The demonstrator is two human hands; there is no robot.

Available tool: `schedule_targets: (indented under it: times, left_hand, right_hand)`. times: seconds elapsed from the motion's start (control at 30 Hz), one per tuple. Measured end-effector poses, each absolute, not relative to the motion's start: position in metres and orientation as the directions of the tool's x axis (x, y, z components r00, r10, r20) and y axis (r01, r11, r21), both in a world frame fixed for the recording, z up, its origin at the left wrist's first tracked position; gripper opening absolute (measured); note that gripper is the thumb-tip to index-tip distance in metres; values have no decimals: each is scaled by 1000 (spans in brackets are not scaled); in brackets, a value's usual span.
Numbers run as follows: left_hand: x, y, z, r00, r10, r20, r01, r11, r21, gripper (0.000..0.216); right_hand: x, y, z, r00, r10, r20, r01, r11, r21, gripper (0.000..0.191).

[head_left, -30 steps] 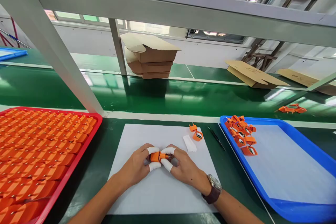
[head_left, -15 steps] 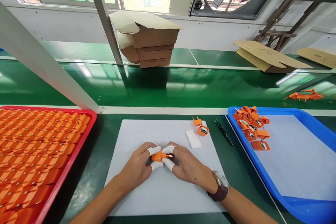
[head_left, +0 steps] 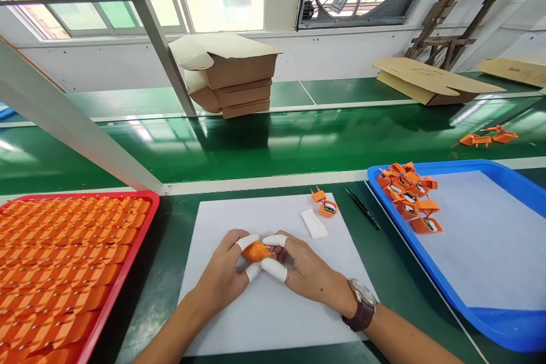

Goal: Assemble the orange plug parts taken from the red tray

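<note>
An orange plug casing [head_left: 256, 251] is held over the white sheet [head_left: 230, 318]. My left hand [head_left: 230, 259] grips it between thumb and index finger, both in white finger cots. My right hand [head_left: 298, 264], also with white cots on thumb and index finger, curls round the casing's right end. Fingers and blur hide that end in part. Beyond my right hand lie an opened orange plug [head_left: 327, 209] with its circuit board showing and a folded white paper [head_left: 314, 224].
A red tray [head_left: 153, 205] packed with orange casings stands at left. At right, a blue tray [head_left: 512, 173] holds several opened orange plugs [head_left: 409, 193]. Black tweezers [head_left: 362, 209] lie between sheet and blue tray. Cardboard boxes [head_left: 243, 74] stand beyond the green belt [head_left: 324, 136].
The casing has turned in my fingers; its outline is now blurred. My right thumb and index finger have spread a little wider. The whole view has shifted and tilted slightly.
</note>
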State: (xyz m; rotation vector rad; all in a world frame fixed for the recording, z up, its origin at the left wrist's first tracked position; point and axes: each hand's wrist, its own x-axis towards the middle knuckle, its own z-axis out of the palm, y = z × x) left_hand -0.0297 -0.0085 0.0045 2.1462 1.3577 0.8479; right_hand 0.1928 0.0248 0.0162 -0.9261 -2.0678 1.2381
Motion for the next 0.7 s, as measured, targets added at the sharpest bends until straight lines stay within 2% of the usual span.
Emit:
schedule_targets:
  times: [0.13, 0.23, 0.3, 0.43, 0.57, 0.7]
  left_hand:
    - [-42, -4, 20, 273, 955, 119, 648, -274, 711, 42]
    - [-50, -5, 27, 233, 972, -26, 657, -137, 741, 50]
    - [-52, -5, 28, 236, 969, -65, 657, -110, 746, 53]
    - [-50, -3, 26, 220, 975, -31, 676, -130, 725, 60]
    - [-39, -2, 20, 82, 996, 42, 727, -88, 681, 55]
    - [-32, -12, 24, -67, 997, 31, 637, 19, 770, 51]
  right_hand:
    - [197, 27, 17, -591, 800, 100, 301, 334, -893, 23]
    - [198, 27, 16, -600, 792, 112, 329, 372, -868, 23]
    - [198, 25, 14, -606, 784, 139, 331, 406, -852, 23]
    - [199, 23, 12, -605, 769, 206, 321, 473, -821, 23]
    - [200, 22, 16, -614, 759, 216, 326, 493, -806, 22]
    - [198, 18, 16, -645, 734, 214, 301, 500, -812, 27]
